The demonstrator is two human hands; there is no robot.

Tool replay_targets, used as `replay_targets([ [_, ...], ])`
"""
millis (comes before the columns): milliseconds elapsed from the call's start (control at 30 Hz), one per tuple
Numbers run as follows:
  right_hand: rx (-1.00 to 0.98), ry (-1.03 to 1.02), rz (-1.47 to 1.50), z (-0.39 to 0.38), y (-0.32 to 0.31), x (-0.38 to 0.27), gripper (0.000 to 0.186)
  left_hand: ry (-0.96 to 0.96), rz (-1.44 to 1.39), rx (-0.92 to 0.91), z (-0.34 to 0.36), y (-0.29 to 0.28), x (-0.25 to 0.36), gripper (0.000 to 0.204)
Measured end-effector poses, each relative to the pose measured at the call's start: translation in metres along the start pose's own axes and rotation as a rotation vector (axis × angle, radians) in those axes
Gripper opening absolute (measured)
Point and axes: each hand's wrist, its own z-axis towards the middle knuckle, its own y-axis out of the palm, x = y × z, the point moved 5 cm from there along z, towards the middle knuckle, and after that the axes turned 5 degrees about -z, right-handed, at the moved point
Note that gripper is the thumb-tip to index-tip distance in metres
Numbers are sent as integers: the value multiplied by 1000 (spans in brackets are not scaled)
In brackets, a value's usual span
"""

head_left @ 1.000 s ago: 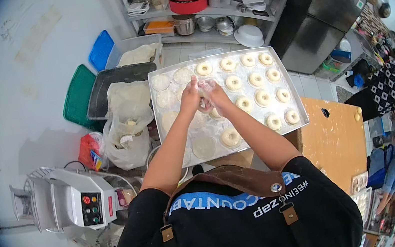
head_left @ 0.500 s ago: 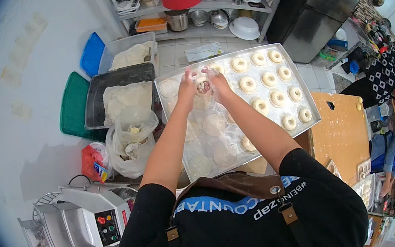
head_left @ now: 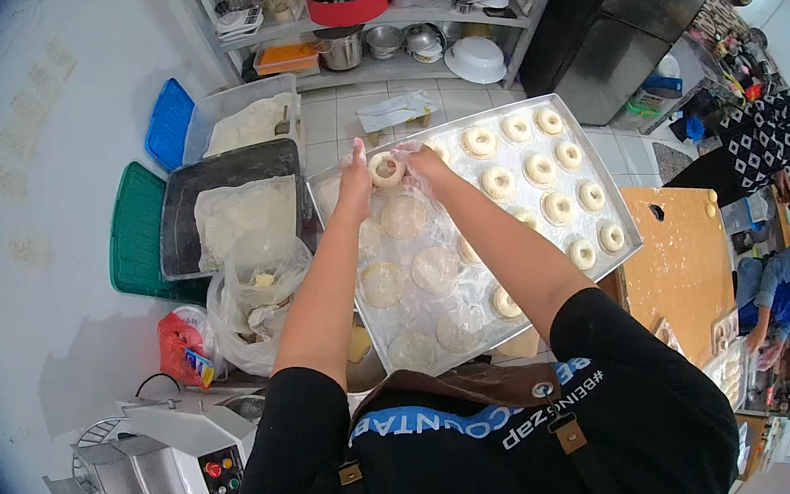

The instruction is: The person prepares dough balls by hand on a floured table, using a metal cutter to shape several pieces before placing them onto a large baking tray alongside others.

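Note:
Between my two hands is a pale ring of raw dough (head_left: 389, 183), its hole facing up. My left hand (head_left: 356, 190) grips the ring's left side, with a finger pointing up along it. My right hand (head_left: 426, 170) is closed around the right side, its fingertips partly hidden. Both hands look dusted with flour. They are above the far left part of a big metal tray (head_left: 632, 236). Rows of similar dough rings (head_left: 539, 169) sit on the tray's right side. Flat, pale rounds (head_left: 435, 270) lie across its left side, dusted white.
Left of the tray stand a black bin of flour (head_left: 178, 227), a clear bin (head_left: 284, 91) and a plastic bag (head_left: 268, 310). A machine with buttons (head_left: 162, 421) is nearer me. Shelving (head_left: 370, 67) is beyond. Right are a wooden table (head_left: 687, 277) and two people (head_left: 769, 144).
The dough ring shows more openly between my hands, its hole now visible; my fingers covered more of it before. My left hand has shifted slightly left. The view has moved a little.

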Motion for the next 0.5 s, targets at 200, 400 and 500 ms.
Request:
replay_targets([
  [200, 91, -56, -117, 26, -13, 16, 30, -8, 178, -45, 0, 10, 3, 88],
  [400, 119, -152, -262, 32, -16, 21, 31, 130, 400, -43, -15, 14, 20, 71],
  [500, 214, -269, -413, 34, -31, 19, 33, 249, 643, -117, -27, 29, 32, 60],
])
